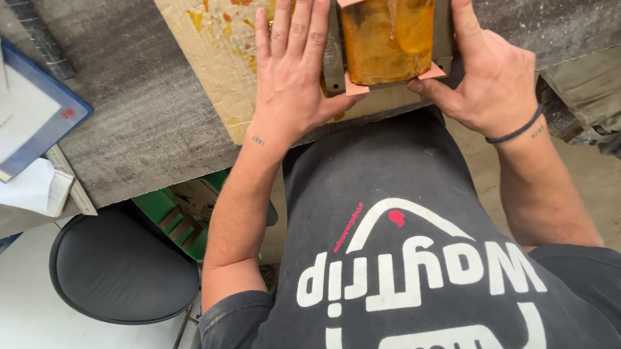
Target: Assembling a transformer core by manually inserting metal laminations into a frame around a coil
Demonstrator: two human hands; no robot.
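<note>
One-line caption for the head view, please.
Left hand and right hand flank an amber-wrapped block on stained cardboard.
</note>
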